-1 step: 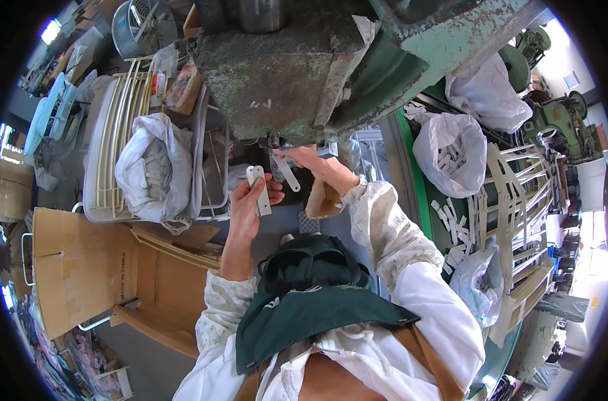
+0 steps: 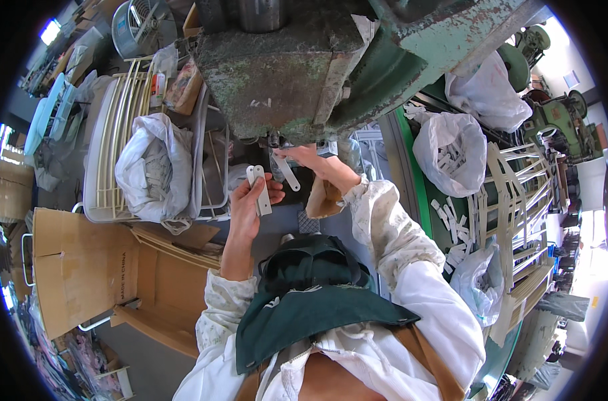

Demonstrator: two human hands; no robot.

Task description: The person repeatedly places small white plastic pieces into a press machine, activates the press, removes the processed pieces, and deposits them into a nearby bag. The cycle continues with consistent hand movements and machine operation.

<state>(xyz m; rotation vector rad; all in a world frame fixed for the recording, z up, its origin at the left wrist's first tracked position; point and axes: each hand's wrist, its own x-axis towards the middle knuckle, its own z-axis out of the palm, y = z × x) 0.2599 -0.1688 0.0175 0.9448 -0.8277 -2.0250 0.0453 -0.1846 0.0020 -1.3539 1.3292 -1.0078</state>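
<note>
In my left hand [image 2: 245, 204] are a couple of flat white strips [image 2: 262, 196] with rounded, holed ends, held upright between thumb and fingers. To their right, my right hand [image 2: 325, 168] reaches beneath the head of a worn green press [image 2: 277, 93]. Its fingers are closed on the upper end of another flat white strip [image 2: 288, 175], which slants down to the right and has a hole at its lower end. The press tooling [image 2: 273, 139] is just above that strip's upper end. My right fingertips are partly hidden.
An open cardboard box [image 2: 83, 267] stands at lower left. Above it, a white sack of strips [image 2: 154, 164] rests on a metal rack. Another sack of strips [image 2: 451, 157] stands at right, with loose strips [image 2: 454, 230] on a green-edged surface near stacked pale frames [image 2: 511, 247].
Both hands and the strips stay almost in place. My right hand has shifted very slightly.
</note>
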